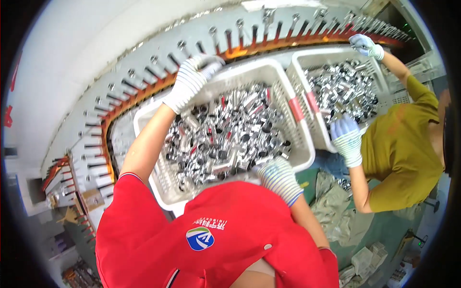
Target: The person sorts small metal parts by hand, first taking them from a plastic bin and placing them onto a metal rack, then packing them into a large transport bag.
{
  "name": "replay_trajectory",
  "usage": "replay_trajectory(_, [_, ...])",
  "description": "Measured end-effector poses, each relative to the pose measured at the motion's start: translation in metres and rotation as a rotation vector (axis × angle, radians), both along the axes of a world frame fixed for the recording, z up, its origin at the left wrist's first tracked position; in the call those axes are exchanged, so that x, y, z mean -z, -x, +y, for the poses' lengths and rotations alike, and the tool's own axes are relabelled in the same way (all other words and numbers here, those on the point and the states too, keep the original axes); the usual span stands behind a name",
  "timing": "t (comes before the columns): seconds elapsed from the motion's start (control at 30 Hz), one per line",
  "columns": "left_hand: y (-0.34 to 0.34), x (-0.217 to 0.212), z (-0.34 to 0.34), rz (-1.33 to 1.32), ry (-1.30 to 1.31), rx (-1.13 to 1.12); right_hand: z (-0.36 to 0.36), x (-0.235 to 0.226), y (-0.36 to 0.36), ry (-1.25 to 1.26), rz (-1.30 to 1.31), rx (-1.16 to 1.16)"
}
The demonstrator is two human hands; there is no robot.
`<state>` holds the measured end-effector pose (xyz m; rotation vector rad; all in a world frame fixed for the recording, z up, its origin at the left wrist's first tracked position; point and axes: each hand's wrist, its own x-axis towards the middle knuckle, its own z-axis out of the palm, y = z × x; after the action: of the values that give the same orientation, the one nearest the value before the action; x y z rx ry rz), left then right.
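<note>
A white plastic basket [293, 139] in front of me is heaped with shiny metal tube parts [225, 134]. My left hand [194, 77], in a white knit glove, reaches over the basket's far rim to the row of upright pegs [213, 38] on the curved conveyor. Its fingertips are bunched close to a peg, and I cannot see whether they pinch a part. My right hand [278, 176], in a striped-cuff glove, rests at the basket's near edge with its fingers buried among the parts.
A second white basket [300, 72] of the same parts stands to the right. A co-worker in a mustard shirt [398, 149] has one gloved hand [346, 139] on it and the other [366, 45] at the conveyor pegs. Crumpled bags [336, 206] lie on the green floor.
</note>
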<state>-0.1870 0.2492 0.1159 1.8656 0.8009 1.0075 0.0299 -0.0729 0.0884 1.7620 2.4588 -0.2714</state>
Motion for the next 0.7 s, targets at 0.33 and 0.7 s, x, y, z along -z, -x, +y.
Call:
replay_trajectory(0.33, [-0.19, -0.015, 0.165, 0.179, -0.433, -0.097, 0.01, -0.015, 0.006, 0.037, 0.299, 0.023])
replay_trajectory(0.7, [-0.242, -0.047, 0.149, 0.523, -0.571, -0.035, 0.009, 0.031, 0.017, -0.109, 0.287, -0.037])
